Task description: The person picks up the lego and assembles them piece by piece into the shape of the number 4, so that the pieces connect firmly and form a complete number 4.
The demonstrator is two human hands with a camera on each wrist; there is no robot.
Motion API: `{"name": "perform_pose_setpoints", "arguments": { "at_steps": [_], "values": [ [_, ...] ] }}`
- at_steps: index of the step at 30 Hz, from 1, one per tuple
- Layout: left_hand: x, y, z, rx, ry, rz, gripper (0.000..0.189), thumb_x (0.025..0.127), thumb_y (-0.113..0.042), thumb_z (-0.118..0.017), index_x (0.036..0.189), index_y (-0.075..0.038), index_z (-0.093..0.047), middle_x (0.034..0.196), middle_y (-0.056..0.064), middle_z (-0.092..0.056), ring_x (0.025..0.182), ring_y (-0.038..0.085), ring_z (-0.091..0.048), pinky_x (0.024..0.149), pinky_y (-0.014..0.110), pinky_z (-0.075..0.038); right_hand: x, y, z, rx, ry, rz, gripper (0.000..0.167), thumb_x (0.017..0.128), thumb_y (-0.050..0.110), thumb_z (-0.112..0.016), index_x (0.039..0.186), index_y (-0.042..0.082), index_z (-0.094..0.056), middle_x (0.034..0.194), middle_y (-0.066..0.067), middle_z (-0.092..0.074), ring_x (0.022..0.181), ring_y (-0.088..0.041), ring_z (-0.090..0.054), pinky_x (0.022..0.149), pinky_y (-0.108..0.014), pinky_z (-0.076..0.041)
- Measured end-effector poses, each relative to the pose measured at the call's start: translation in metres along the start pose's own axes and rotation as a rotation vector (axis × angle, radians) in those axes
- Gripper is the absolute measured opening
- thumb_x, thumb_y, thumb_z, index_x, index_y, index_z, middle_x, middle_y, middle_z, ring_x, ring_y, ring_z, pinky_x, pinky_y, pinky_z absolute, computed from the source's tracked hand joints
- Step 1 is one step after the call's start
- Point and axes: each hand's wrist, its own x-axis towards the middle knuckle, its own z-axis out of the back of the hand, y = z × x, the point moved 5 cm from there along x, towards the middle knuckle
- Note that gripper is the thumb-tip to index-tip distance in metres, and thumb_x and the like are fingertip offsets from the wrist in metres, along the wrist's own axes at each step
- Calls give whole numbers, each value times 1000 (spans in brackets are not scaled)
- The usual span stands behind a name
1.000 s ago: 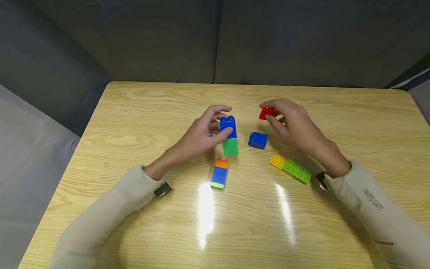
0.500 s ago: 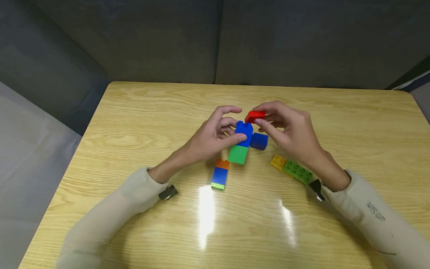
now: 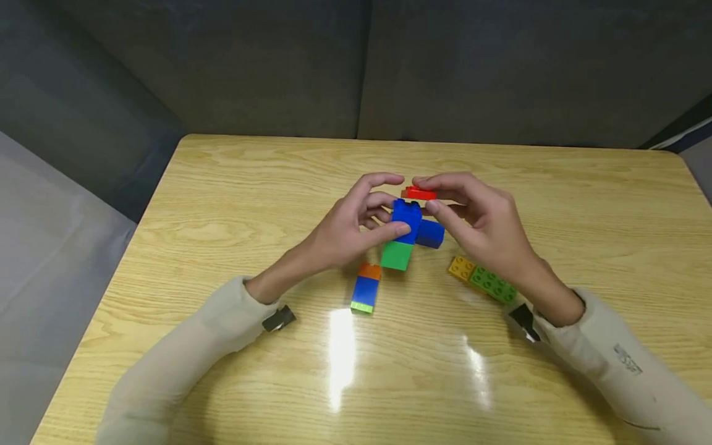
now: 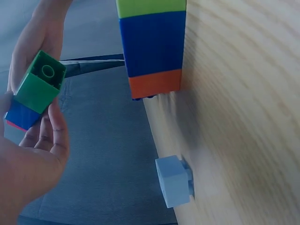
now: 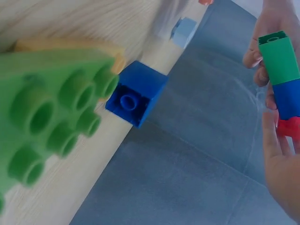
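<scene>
My left hand [image 3: 353, 225] grips a stack of two toy building bricks, a blue brick [image 3: 406, 221] on a green brick [image 3: 397, 255]. The green one's hollow underside shows in the left wrist view. In my right hand [image 3: 481, 213], a red brick [image 3: 419, 193] is pinched between thumb and fingers, right at the blue brick's studs. The right wrist view shows the red brick [image 5: 289, 127] lined up against the blue end of the stack. On the table behind the stack lies another blue brick [image 3: 431, 234], partly covered in the head view.
An orange, blue and lime stack [image 3: 364, 289] lies on the wooden table [image 3: 411, 371] near my left wrist. By my right wrist is a green brick [image 3: 492, 284] joined to a yellow brick [image 3: 461, 268]. A light blue brick [image 4: 173, 180] shows in both wrist views.
My left hand has moved right with the blue and green stack, which now tilts. My right hand has brought the red brick leftward to the top of the stack and turned it level.
</scene>
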Motion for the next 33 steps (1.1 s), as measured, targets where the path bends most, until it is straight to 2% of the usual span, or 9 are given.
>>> {"name": "perform_pose_setpoints", "arguments": {
  "at_steps": [5, 9, 13, 17, 20, 24, 28, 33],
  "values": [
    [0, -3, -1, 21, 10, -44, 60, 99, -2, -70, 149, -1, -37, 123, 15, -72, 96, 18, -68, 83, 36, -59, -2, 3, -2, 9, 39, -6, 40, 90, -22, -63, 128, -10, -63, 129, -17, -67, 116, -18, -68, 93, -26, -57],
    [0, -6, -2, 23, 17, -92, 59, 99, 1, -68, 149, 1, -37, 121, 16, -72, 94, 17, -67, 82, 36, -59, -3, 5, -2, -11, 66, 31, 37, 93, -17, -65, 129, -10, -62, 131, -17, -66, 120, -17, -66, 97, -27, -55],
    [0, -9, -3, 41, 17, -123, 56, 100, 1, -66, 150, 2, -39, 123, 16, -71, 95, 17, -67, 84, 37, -59, -3, 9, -1, -16, 73, 79, 33, 95, -11, -68, 127, -12, -62, 130, -18, -66, 123, -12, -63, 96, -25, -55],
    [-1, -11, -1, 84, -2, -139, 54, 101, -1, -66, 148, 4, -42, 126, 18, -70, 97, 15, -68, 88, 33, -59, -3, 12, 0, 8, 70, 109, 35, 96, 0, -73, 127, -12, -61, 130, -17, -65, 123, -15, -63, 94, -26, -56],
    [-1, -13, 0, 98, -17, -160, 53, 99, 0, -67, 147, 5, -43, 128, 19, -69, 96, 15, -70, 89, 32, -59, -2, 13, -1, -20, 80, 134, 46, 98, 21, -74, 131, -8, -61, 133, -17, -64, 122, -18, -64, 92, -26, -57],
    [-2, -16, 0, 89, -32, -191, 53, 98, 3, -68, 144, 7, -43, 129, 22, -69, 93, 16, -72, 86, 33, -60, -2, 14, -5, -114, 115, 185, 68, 96, 46, -70, 137, -7, -57, 137, -19, -60, 124, -21, -61, 93, -25, -57],
    [-3, -19, 0, 57, -59, -197, 49, 98, 5, -66, 141, 8, -43, 128, 23, -68, 91, 18, -72, 84, 34, -61, -3, 15, -13, -194, 190, 229, 86, 92, 56, -70, 145, -8, -45, 146, -23, -48, 131, -30, -52, 100, -22, -51],
    [-3, -19, -1, 9, -71, -196, 45, 99, 7, -62, 140, 9, -42, 129, 25, -68, 92, 20, -72, 86, 37, -61, -9, 14, -23, -368, 267, 260, 113, 83, 60, -76, 157, -5, -21, 155, -27, -31, 139, -39, -38, 110, -37, -45]
  ]
}}
